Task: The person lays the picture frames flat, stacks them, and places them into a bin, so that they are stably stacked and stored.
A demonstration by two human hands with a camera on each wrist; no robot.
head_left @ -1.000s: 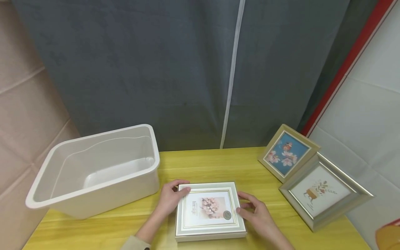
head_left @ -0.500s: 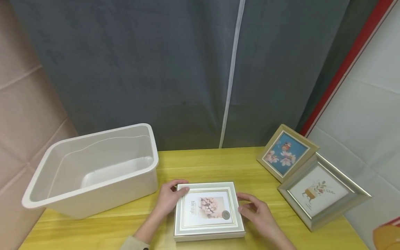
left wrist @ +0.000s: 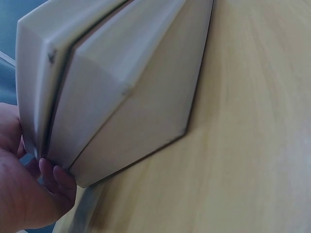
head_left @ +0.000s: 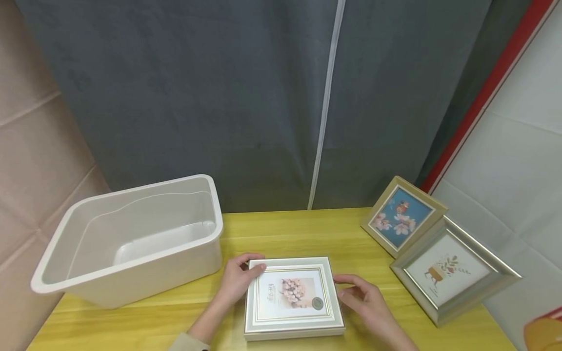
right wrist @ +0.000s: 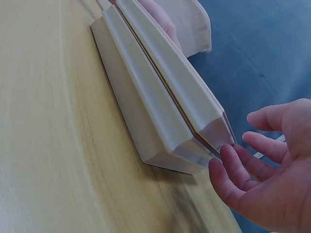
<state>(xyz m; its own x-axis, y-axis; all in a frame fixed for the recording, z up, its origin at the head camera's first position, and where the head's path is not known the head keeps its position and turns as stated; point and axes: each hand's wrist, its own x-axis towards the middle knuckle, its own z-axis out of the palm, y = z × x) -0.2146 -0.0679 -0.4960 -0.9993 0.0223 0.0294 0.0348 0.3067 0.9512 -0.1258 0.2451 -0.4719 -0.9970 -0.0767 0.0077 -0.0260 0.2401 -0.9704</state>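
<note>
Two pale picture frames lie stacked in front of me. The upper picture frame (head_left: 291, 295) shows a pink flower print face up; the lower picture frame (right wrist: 121, 92) sits under it on the table. At the stack's left edge my left hand (head_left: 237, 278) holds on, thumb over the upper frame's rim and fingers down the side, as the left wrist view also shows. My right hand (head_left: 364, 302) is at the right edge with loosely bent fingers (right wrist: 233, 165) against the side. Its thumb stands clear of the frame in the right wrist view.
A deep white bin (head_left: 145, 239) stands at the left of the yellow wooden table (head_left: 281, 229). At the right, a gold frame with a blue picture (head_left: 401, 217) and a silver frame (head_left: 452, 270) stand tilted back. A grey curtain (head_left: 197, 97) hangs behind.
My right thumb has come off the stack's right edge, and the right hand has shifted slightly rightward. The left hand and both stacked frames stay where they were.
</note>
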